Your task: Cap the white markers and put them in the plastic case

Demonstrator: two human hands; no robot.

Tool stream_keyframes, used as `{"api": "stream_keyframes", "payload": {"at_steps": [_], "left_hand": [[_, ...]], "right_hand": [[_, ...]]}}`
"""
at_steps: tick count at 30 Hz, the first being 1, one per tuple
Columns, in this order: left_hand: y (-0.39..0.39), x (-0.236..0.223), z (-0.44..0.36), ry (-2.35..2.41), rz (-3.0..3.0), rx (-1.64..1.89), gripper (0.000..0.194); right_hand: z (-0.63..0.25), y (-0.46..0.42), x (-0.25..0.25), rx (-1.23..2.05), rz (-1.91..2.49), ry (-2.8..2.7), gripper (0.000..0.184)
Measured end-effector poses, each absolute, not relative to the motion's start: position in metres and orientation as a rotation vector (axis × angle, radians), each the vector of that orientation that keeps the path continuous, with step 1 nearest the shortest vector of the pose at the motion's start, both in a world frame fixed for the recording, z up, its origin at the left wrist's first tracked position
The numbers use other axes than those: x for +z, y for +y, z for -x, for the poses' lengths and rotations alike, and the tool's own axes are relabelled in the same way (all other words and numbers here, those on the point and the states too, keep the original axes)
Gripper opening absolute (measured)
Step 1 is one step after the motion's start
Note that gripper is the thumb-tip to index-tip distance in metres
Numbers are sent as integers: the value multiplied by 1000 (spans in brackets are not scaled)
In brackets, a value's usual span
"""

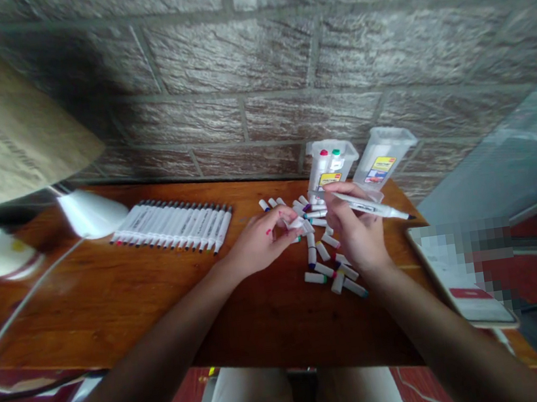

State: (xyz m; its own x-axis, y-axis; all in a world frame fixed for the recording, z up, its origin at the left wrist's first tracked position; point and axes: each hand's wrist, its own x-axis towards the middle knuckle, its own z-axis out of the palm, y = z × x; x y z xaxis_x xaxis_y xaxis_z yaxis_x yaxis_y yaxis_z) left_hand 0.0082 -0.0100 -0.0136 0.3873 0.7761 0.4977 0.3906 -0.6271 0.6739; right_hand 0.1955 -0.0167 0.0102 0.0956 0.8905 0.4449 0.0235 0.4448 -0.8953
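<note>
Over the middle of the desk, my left hand [264, 238] pinches a small crumpled white tissue [294, 223] between thumb and fingers. A red stain shows on that hand. My right hand [359, 232] is closed around a white marker [373, 207], whose dark tip points right. Between and below my hands lies a loose scatter of short white marker caps [322, 251] with coloured ends. To the left, a neat row of white markers [177, 226] lies side by side on the wood.
Behind my right hand stand a clear plastic case [317, 171] holding a red-ended and a green-ended marker and a second clear case [385, 149]. A tablet [462, 281] lies at the desk's right edge. A lamp [5, 123] and white cable [24, 302] are at left. A brick wall [269, 56] rises behind.
</note>
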Motion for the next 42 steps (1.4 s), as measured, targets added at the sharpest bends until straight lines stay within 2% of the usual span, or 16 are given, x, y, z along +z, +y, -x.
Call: {"api": "stream_keyframes", "payload": {"at_steps": [3, 12, 22, 34, 38, 42], "left_hand": [[-8, -13, -7, 1078, -2169, 1180, 18], [-8, -14, -6, 1128, -2279, 1170, 15], [-9, -16, -7, 1129, -2258, 1173, 23], [-11, -19, -9, 1207, -2290, 1243, 22], [-15, -12, -10, 1224, -2235, 1292, 20], [-16, -11, -11, 1199, -2233, 1291, 20]], "right_hand": [[-192, -19, 10, 700, 951, -1306, 15], [-187, -16, 9, 694, 985, -1345, 13], [-190, -14, 0, 590, 939, -1650, 12], [-198, -11, 1, 268, 999, -1691, 14], [-208, -1, 6, 335, 995, -1471, 15], [-203, -9, 11, 492, 939, -1490, 15]]}}
